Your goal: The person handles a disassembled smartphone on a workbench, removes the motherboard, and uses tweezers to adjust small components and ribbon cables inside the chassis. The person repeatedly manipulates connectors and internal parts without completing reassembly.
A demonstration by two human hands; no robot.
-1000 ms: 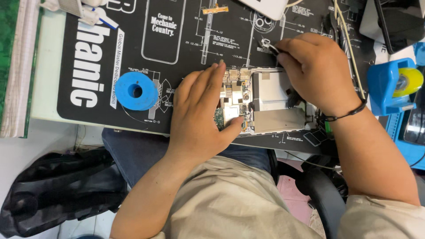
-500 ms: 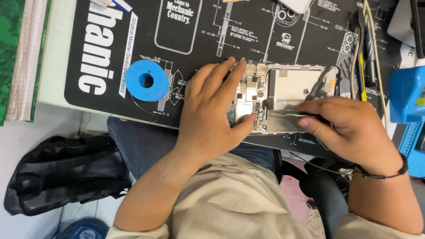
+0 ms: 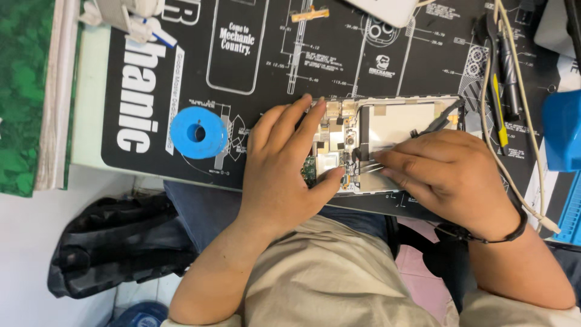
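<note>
Metal tweezers [image 3: 368, 166] pinched in right hand [image 3: 451, 175], left hand [image 3: 284, 163] fingers flat on opened phone [image 3: 387, 130]

A matt black rubbery mat [image 3: 423, 48] is seen under an opened phone [image 3: 387, 142] of bare metal and glossy parts. Thin shiny metal tweezers [image 3: 366, 166] are pinched in the right hand [image 3: 451, 172]. A smooth blue plastic spool [image 3: 198, 132] is seen nearby.
</note>
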